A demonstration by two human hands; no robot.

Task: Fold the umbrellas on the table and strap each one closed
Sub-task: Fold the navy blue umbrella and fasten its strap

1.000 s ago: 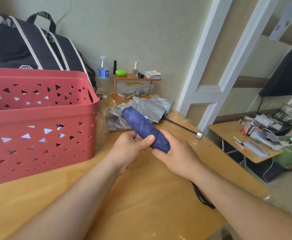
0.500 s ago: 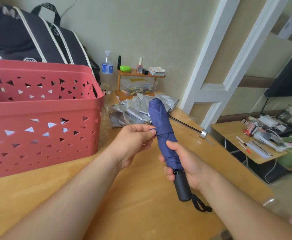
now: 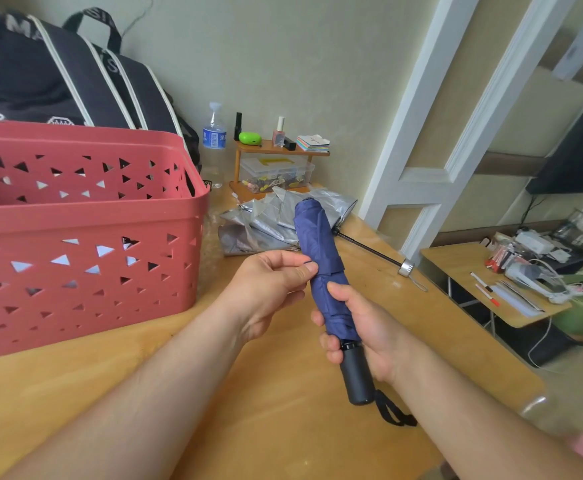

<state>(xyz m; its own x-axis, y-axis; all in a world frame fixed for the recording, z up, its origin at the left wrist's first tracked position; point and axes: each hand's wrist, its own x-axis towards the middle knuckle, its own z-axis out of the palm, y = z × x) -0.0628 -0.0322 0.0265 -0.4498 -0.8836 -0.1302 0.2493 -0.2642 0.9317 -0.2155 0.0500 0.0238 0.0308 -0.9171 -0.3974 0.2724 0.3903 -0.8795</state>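
A folded navy blue umbrella (image 3: 317, 247) with a black handle stands nearly upright above the wooden table (image 3: 266, 410). My right hand (image 3: 362, 327) grips its lower canopy just above the handle. My left hand (image 3: 269, 285) pinches a small navy strap or fabric edge at the umbrella's left side, thumb against forefinger. A black wrist loop hangs from the handle's end. Behind it a silver umbrella (image 3: 276, 220) lies on the table, its canopy loose and crumpled, its thin shaft stretched out to the right, ending in a silver cap.
A large red perforated basket (image 3: 86, 244) fills the table's left side, with a black bag (image 3: 58, 81) behind it. A water bottle (image 3: 214, 140) and a small wooden shelf (image 3: 276, 157) of oddments stand at the back wall. The table's right edge drops off beside a lower cluttered desk (image 3: 511, 282).
The blue umbrella swung from lying slanted across both hands to nearly upright, handle down. My right hand slid down towards the handle; my left hand now pinches at its side.
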